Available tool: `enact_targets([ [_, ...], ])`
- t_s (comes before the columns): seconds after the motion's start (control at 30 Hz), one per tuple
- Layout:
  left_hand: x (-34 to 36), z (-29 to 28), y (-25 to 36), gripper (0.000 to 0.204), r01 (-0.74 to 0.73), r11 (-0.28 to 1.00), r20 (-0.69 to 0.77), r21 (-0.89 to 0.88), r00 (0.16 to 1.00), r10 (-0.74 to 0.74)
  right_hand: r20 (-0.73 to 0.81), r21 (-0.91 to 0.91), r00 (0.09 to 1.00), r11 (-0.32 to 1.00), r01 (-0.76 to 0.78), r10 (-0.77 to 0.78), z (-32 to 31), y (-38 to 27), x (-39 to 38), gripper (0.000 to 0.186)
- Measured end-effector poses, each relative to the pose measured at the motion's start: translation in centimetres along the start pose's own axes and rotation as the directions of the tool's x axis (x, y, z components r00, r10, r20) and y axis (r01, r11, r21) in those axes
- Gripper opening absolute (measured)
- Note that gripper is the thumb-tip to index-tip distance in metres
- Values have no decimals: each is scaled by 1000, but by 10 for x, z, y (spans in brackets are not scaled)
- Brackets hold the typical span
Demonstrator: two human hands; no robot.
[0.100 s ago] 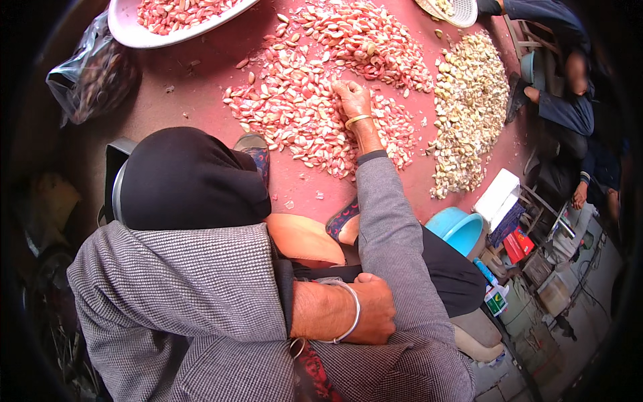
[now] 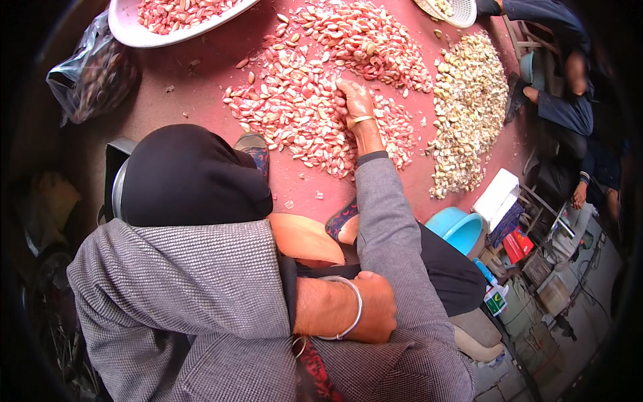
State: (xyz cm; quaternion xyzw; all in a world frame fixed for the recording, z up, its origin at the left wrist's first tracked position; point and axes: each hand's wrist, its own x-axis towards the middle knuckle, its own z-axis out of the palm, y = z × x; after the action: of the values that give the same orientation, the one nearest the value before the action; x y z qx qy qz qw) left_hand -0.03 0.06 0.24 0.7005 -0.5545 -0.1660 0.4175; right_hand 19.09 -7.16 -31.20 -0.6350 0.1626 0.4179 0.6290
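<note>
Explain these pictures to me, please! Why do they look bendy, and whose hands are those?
There's no robot, just a person with two bare hands. A camera on their head looks down, and its very wide lens bends things near the edges. The right hand touches a pile of pinkish-red and cream pieces on the red floor; I can't tell whether it's pinching one. The left hand is curled up by the right sleeve, with nothing showing in it. Nearby are a yellowish pile, a white basin with reddish pieces, and a blue basin.
</note>
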Motion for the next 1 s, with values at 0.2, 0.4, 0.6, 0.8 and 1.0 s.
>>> enact_targets([
  [0.2,1,-3,-12,9,-4,999,12,-51,1000,5,78,285,997,958,-43,21,2,-9,-7,18],
  [0.4,-7,10,-21,9,-8,1000,-143,-2,990,8,264,169,958,983,69,-113,78,-60,10,15],
  [0.6,2,5,-28,18,102,995,74,13,992,-103,685,156,636,924,350,-356,168,-142,18,72],
  [0.8,6,9,-6,13,-4,996,-28,85,1000,7,108,-430,891,788,441,-440,55,-135,8,29],
  [1.0,11,17,-7,22,28,999,20,-26,999,-28,-162,-635,873,726,264,-460,-28,-30,48,27],
])
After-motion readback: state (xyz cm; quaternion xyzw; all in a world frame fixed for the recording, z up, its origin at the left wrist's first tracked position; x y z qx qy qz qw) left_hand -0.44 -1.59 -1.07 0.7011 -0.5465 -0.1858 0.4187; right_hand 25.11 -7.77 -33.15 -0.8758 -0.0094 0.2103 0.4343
